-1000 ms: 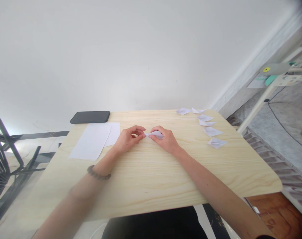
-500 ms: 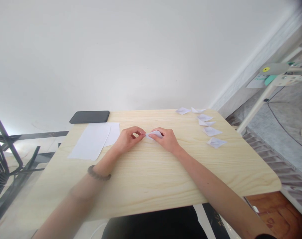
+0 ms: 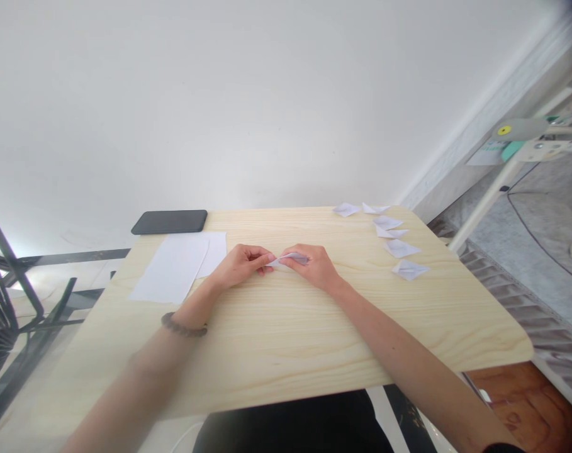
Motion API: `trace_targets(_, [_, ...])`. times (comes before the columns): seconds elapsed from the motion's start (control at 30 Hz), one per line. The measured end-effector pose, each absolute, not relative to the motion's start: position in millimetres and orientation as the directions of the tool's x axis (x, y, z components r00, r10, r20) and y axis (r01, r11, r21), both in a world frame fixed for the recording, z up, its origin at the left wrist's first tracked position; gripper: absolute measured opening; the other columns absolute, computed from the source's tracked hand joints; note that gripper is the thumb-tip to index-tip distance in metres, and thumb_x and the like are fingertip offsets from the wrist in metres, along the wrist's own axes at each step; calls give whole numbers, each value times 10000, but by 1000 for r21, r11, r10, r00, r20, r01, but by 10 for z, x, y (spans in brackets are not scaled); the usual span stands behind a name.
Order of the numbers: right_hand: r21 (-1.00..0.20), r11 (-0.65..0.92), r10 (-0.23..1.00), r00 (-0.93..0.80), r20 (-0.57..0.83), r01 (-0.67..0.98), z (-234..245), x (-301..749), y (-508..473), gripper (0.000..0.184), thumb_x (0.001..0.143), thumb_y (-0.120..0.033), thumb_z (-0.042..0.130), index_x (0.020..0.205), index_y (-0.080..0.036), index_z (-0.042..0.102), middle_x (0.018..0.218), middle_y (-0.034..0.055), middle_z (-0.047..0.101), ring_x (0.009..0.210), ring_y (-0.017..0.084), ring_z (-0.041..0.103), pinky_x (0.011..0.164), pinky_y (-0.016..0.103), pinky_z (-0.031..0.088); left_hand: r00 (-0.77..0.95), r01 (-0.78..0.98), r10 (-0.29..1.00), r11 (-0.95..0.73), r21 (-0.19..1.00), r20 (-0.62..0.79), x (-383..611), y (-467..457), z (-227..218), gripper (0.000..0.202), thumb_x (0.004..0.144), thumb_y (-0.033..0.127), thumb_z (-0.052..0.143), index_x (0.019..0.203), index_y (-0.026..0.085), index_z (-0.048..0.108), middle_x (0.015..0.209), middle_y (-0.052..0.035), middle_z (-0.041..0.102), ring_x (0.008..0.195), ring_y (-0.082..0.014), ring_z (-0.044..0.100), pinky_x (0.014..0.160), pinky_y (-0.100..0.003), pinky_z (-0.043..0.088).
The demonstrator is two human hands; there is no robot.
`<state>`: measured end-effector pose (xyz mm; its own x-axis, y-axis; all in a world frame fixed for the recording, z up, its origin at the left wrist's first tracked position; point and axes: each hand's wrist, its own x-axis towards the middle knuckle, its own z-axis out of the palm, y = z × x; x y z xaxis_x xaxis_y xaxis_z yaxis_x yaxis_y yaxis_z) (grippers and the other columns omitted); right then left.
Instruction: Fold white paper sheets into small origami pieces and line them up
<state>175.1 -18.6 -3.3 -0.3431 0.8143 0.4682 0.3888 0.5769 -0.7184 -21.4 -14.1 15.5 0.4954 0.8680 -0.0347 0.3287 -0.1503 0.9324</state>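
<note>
A small folded white paper (image 3: 292, 257) is held between my two hands above the middle of the wooden table (image 3: 286, 340). My left hand (image 3: 245, 264) pinches its left tip between thumb and fingers. On the other end, my right hand (image 3: 314, 265) grips the body of the paper, the thumb in front and the fingers partly hidden behind it. Several folded paper boats (image 3: 409, 270) lie along the table's right side, apart from my hands.
White paper sheets (image 3: 170, 267) overlap on the table's left side. Behind them a black phone (image 3: 170, 221) lies near the back edge. A white wall (image 3: 267, 113) rises behind the table, and a dark chair (image 3: 12, 283) stands at the left.
My left hand has shifted slightly left and turned, its fingers now closer together below the paper's tip. The paper has tilted a little in my right hand.
</note>
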Motion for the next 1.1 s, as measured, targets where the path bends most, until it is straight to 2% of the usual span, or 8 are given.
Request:
trace_targets(0.23, [-707, 524, 851, -329, 410, 475, -31, 1753, -206, 173, 751, -345, 555, 781, -198, 641, 764, -2, 664, 671, 120, 587, 611, 212, 407, 530, 283, 847, -139, 949, -34, -209, -147, 113, 282, 753, 385, 546, 862, 139, 631, 716, -46, 646, 650, -125, 572, 652, -248, 466])
trace_targets(0.47, [-713, 534, 843, -353, 407, 453, -47, 1748, -199, 170, 752, -336, 549, 785, -198, 644, 771, 1, 662, 677, 121, 587, 619, 215, 411, 456, 342, 890, -139, 929, -35, -173, -176, 98, 282, 715, 404, 572, 808, 143, 624, 646, -37, 646, 606, -135, 595, 594, -241, 479])
trace_targets(0.67, [-715, 538, 839, -362, 406, 446, -48, 1748, -197, 163, 765, -322, 535, 797, -202, 641, 788, 3, 664, 704, 127, 591, 650, 223, 417, 436, 342, 900, -158, 926, -8, -167, -166, 72, 286, 692, 418, 580, 795, 155, 626, 684, -35, 667, 639, -151, 618, 642, -263, 498])
trace_targets(0.97, [-699, 547, 834, -373, 407, 461, -48, 1748, -195, 168, 766, -327, 534, 809, -207, 643, 819, 7, 665, 728, 133, 598, 676, 231, 425, 451, 416, 892, -241, 877, 31, -144, -202, 131, 301, 778, 418, 477, 815, 155, 618, 634, -26, 644, 619, -140, 607, 589, -224, 472])
trace_targets(1.1, [-747, 491, 868, -321, 378, 448, -53, 1746, -181, 207, 754, -352, 536, 864, -207, 637, 831, 7, 662, 721, 133, 593, 663, 233, 435, 417, 485, 905, -298, 822, 83, -134, -200, 137, 320, 799, 432, 441, 829, 157, 601, 580, -17, 631, 547, -126, 582, 524, -207, 452])
